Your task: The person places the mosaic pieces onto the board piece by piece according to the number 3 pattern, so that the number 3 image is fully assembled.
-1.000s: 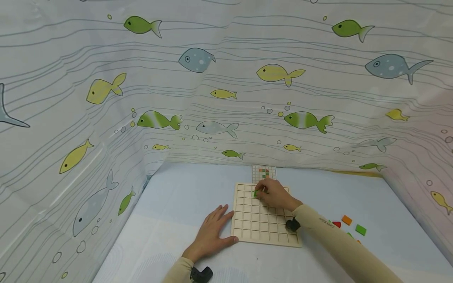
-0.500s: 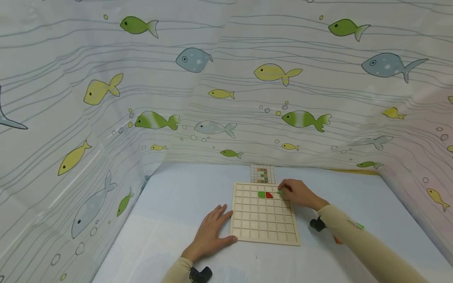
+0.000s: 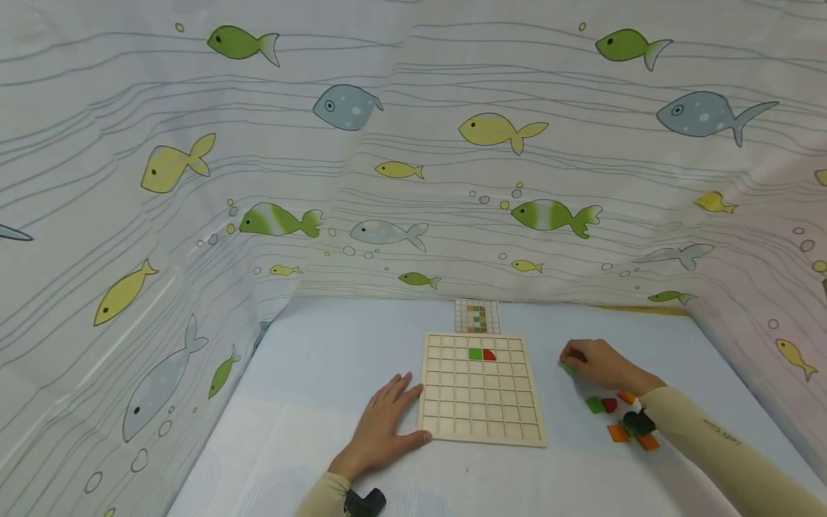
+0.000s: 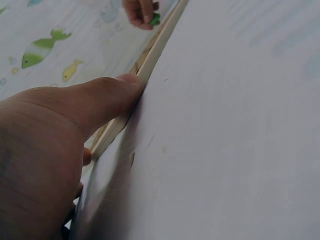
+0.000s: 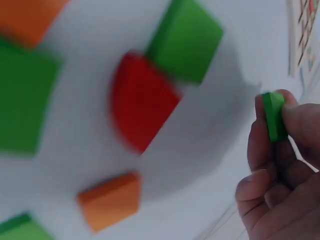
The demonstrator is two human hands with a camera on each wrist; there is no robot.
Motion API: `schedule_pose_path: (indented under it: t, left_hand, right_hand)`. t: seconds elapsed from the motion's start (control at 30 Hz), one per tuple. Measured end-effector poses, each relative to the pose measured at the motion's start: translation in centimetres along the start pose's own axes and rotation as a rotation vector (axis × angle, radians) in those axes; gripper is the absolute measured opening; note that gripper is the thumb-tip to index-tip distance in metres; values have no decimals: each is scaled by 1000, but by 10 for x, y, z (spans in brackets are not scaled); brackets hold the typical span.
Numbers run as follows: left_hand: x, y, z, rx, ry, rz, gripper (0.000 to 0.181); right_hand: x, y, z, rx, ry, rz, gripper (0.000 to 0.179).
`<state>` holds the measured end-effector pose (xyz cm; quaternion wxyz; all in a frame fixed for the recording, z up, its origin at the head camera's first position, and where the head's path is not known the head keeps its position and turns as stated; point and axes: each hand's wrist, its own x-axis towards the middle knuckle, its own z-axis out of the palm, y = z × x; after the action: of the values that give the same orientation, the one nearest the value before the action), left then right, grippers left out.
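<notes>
A light wooden grid board [image 3: 478, 409] lies on the table. One green square block [image 3: 475, 354] and one red quarter-round block [image 3: 489, 355] sit side by side in its second row from the back. At the board's left edge rests my left hand [image 3: 382, 429], fingers spread and thumb at the front left corner. To the right of the board, my right hand [image 3: 602, 365] pinches a green block [image 5: 275, 117] between thumb and fingers. Loose blocks lie beneath that forearm, among them a red quarter-round one [image 5: 142, 102], a green one [image 5: 187, 45] and an orange one [image 5: 112, 200].
Behind the board lies a gridded pattern card [image 3: 461, 317] with orange, green and red squares. A white sheet with printed fish [image 3: 555, 218] hangs around the back and sides of the table [image 3: 323, 345].
My right hand has moved off the board to the right, carrying a green block and uncovering the green and red blocks in the grid. The left hand stays at the board's edge.
</notes>
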<state>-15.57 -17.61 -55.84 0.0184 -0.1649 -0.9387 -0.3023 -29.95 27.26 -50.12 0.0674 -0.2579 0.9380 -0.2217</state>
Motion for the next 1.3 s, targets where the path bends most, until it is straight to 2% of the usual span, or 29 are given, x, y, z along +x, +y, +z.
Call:
schedule_pose_path:
  t: [0.2, 0.33, 0.47, 0.67, 1.0, 1.17, 1.3]
  left_hand:
    - [0, -1, 0, -8, 5, 2, 82]
    - [0, -1, 1, -6, 2, 1, 82]
    - [0, -2, 1, -5, 6, 3, 82]
    - [0, -2, 2, -18, 9, 21, 82]
    - [0, -2, 1, -9, 14, 21, 81]
    - [0, 0, 0, -23, 10, 21, 81]
    - [0, 1, -1, -19, 9, 21, 81]
  right_hand:
    - [-26, 14, -10, -29, -89, 118, 16]
    - [-37, 26, -12, -22, -110, 178, 11]
    - [-41, 36, -12, -20, -109, 194, 5]
    - [-48, 44, -11, -29, -59, 172, 16]
    - [-66, 55, -3, -96, 77, 109, 25]
    - [-74, 56, -4, -92, 95, 147, 41]
    - [-81, 54, -9, -86, 100, 169, 42]
